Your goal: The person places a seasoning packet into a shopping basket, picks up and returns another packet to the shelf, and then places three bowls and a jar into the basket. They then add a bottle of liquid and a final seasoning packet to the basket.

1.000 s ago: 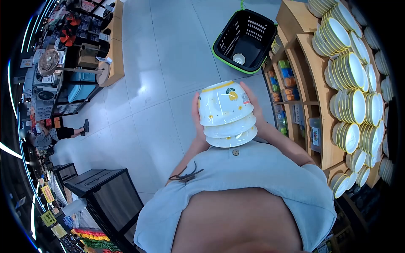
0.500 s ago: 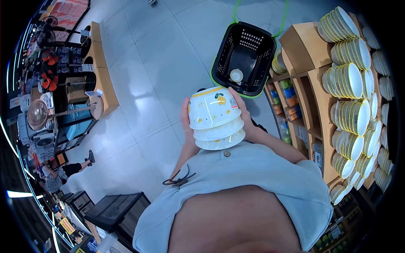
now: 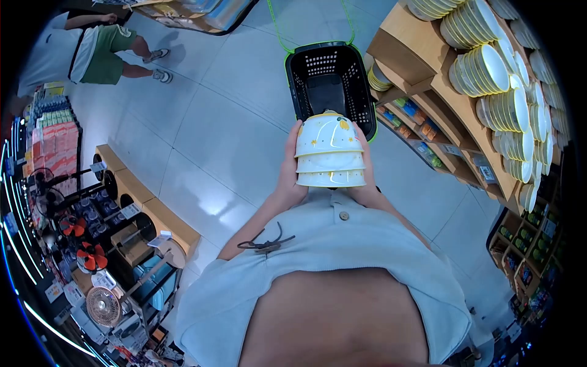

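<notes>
Holding white bowls (image 3: 330, 150) before a black basket (image 3: 361, 92)

Clasping the bowls in a nested stack, showing three tiers with yellow motifs, and hiding the basket's near end from view. Standing on tiled floor (image 3: 202, 140), flanked on the right by wooden shelves (image 3: 406, 49) loaded with stacked dishes (image 3: 483, 70) and on the left by electric fans (image 3: 104, 306). Sharing the aisle with another person (image 3: 107, 55), well apart at upper left. Pressing left grip (image 3: 290, 168) and right grip (image 3: 369, 177) around opposite sides of the stack, with forearms (image 3: 251, 226) reaching forward and converging.
</notes>
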A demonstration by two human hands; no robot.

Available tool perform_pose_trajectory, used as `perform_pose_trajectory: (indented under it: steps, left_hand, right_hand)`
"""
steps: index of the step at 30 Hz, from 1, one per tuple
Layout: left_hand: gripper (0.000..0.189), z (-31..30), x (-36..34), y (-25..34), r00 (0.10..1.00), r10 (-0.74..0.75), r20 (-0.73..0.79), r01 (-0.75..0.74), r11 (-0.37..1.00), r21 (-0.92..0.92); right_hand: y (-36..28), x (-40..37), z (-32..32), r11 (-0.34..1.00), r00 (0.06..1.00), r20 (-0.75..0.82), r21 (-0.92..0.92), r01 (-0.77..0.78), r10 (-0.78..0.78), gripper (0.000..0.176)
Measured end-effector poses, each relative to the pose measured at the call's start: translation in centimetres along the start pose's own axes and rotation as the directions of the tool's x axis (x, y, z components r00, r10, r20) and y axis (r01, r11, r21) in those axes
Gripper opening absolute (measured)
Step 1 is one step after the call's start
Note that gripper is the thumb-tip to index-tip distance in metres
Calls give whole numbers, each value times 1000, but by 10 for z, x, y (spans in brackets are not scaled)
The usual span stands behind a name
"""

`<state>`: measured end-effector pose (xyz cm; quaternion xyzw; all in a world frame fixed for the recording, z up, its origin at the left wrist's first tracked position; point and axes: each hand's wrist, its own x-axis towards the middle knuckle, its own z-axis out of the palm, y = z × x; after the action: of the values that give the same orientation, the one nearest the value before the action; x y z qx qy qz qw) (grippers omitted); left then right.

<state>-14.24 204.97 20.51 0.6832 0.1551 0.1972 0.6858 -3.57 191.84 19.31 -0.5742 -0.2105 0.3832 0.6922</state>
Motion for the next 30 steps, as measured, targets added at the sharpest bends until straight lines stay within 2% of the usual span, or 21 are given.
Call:
perform_pose_trajectory:
  steps: [3,7,9,10,12,14,16,19,21,23,24,25,27,30]
  left_hand:
    - [73,10,24,1,997,-25,71,26,1000,-12]
    - [74,12,52,1,987,-80,139,87,995,-52]
    - [74,8,68,-7,983,-88,164,88,996,6]
    - [74,6,75,-11,979,-94,179,90,995,31]
    - [74,3,89,-8,955,-200,217,200,980,26]
    - [76,-9,107,-10,911,-299,285,301,953,40]
    - [78,-22,122,-24,892,-305,334,299,952,69]
    - [80,-48,149,-35,836,-325,441,313,944,103]
    - [80,-66,172,-41,775,-358,521,344,930,128]
    - [80,-81,182,-48,710,-425,562,416,896,151]
    - [80,-90,184,-58,694,-390,605,412,904,111]
    - [79,-93,188,-58,663,-425,617,441,887,138]
    - [79,-100,189,-52,598,-496,630,488,849,204]
    - [80,-101,179,-48,561,-442,700,434,877,206]
  right_hand:
    - [-1,10,-14,997,998,-69,75,-7,12,101]
    - [5,24,-26,997,991,-131,72,-27,36,90]
    - [3,35,-25,1000,983,-182,-10,-15,13,82]
    - [-3,39,-23,994,978,-210,-107,-5,-18,78]
    - [-7,44,-22,967,972,-217,-253,37,-94,67]
    - [-2,53,-15,991,960,-272,-132,28,-63,65]
    - [10,67,-5,999,939,-343,-34,25,-35,63]
    - [19,85,18,994,884,-457,77,-72,100,61]
    - [33,101,38,993,824,-563,121,6,64,61]
    - [35,109,64,982,758,-643,186,19,107,61]
    - [40,111,74,963,738,-663,261,68,128,60]
    - [46,113,82,948,708,-686,311,72,171,60]
    - [46,110,94,928,667,-693,374,7,274,60]
    - [54,93,109,939,615,-749,342,42,245,60]
